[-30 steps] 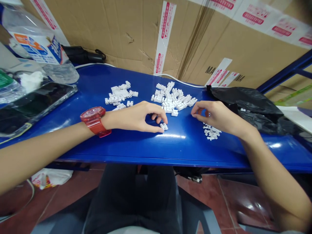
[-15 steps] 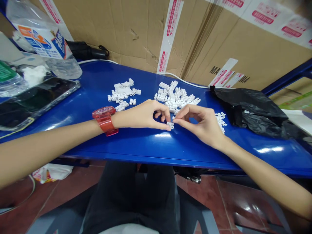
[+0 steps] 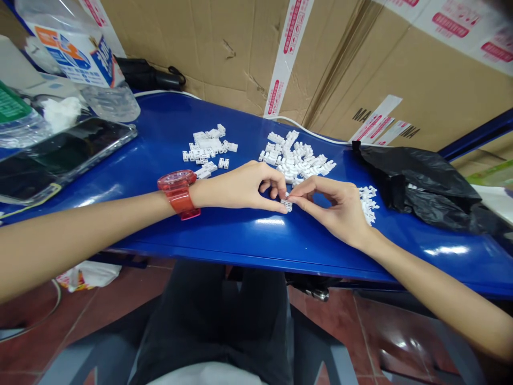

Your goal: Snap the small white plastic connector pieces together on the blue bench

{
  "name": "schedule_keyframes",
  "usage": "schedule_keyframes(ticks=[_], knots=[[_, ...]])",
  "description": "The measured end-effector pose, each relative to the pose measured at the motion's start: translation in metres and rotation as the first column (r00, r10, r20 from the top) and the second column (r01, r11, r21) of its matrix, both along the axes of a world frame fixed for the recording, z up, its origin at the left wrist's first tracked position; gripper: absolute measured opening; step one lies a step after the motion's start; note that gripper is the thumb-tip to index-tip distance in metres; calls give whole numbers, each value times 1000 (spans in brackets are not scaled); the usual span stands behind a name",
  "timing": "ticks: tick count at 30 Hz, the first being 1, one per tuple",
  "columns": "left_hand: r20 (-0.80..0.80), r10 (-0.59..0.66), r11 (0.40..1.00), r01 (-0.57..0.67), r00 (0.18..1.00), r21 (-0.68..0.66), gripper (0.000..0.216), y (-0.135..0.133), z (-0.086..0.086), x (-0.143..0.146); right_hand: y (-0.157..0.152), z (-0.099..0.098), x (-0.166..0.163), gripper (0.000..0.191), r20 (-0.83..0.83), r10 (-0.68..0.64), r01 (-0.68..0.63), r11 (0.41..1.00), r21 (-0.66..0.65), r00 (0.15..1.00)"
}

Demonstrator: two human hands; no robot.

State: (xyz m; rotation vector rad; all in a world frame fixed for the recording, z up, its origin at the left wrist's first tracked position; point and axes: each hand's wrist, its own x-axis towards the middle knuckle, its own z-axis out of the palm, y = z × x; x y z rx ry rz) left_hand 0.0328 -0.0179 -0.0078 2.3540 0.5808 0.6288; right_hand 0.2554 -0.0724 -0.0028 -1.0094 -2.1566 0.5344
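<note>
Between thumb and forefinger, my left hand (image 3: 256, 187) pinches a small white plastic connector block (image 3: 287, 205) just above the blue table (image 3: 240, 235). My right hand (image 3: 334, 206) is closed in a pinch at the block's upper right side. A tiny white piece (image 3: 287, 196) shows at its fingertips, against the block, mostly hidden by the fingers. Behind my hands lies a heap of small white plastic parts (image 3: 298, 158). A pile of white connector blocks (image 3: 208, 144) sits farther left. More white pieces (image 3: 367, 203) lie beyond my right wrist.
On the left are a phone (image 3: 68, 155), a large clear bottle (image 3: 88, 64) and a black umbrella (image 3: 152, 75). A black plastic bag (image 3: 417, 182) lies on the right. Large cardboard boxes (image 3: 224, 48) stand along the back, with a white cable (image 3: 304, 126) before them.
My right fingertips have moved left and down, bringing the tiny white piece against the block. My left hand keeps its pinch. The whole view has shifted slightly.
</note>
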Motion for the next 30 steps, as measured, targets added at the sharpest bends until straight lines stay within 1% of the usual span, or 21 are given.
schedule_keyframes(ticks=[5, 8, 10, 12, 14, 16, 18, 19, 20, 22, 23, 27, 30], knots=[[-15, -7, 1000, 7, 1000, -6, 20, 0, 0, 0, 1, -1, 1, 20, 44, 47, -48, 999, 17, 998], [-26, 2, 1000, -2, 1000, -6, 21, -1, 2, 1, 0, 0, -3, 17, 88, 90, -97, 992, 76, 992], [-32, 11, 1000, -11, 999, -1, 22, -1, 3, 1, 1, 3, -3, 14, 121, 124, -137, 984, 109, 985], [-36, 13, 1000, -13, 999, -2, 24, -2, 3, 0, 5, 12, 4, 11, 175, 111, -137, 981, 138, 978], [-36, 10, 1000, -11, 999, -6, 27, -2, 3, 0, 13, 26, 22, 13, 267, 13, -60, 984, 167, 964], [-38, 10, 1000, -10, 999, -4, 31, -3, 3, 0, 24, 43, 50, 17, 388, -139, 75, 982, 175, 911], [-45, 16, 1000, -16, 999, 1, 34, -4, 4, 1, 34, 57, 82, 16, 540, -247, 219, 969, 118, 804], [-49, 20, 1000, -20, 999, -1, 34, -5, 4, 1, 38, 61, 95, 15, 589, -262, 272, 959, 75, 764], [-51, 23, 1000, -23, 998, -4, 33, -5, 4, 1, 41, 63, 106, 16, 636, -229, 296, 955, 1, 737], [-59, 23, 1000, -23, 998, -10, 32, -5, 5, 0, 44, 61, 118, 17, 684, -145, 302, 946, -115, 715], [-62, 18, 1000, -19, 998, -6, 31, -5, 5, 0, 44, 59, 119, 16, 694, -113, 292, 945, -145, 711], [-50, -9, 999, 11, 999, 32, 30, -4, 3, -2, 45, 47, 106, 11, 687, -116, 264, 958, -114, 717], [-43, -44, 996, 47, 998, 75, 39, -2, 3, -4, 45, 41, 93, 10, 631, -110, 221, 970, -100, 768]])
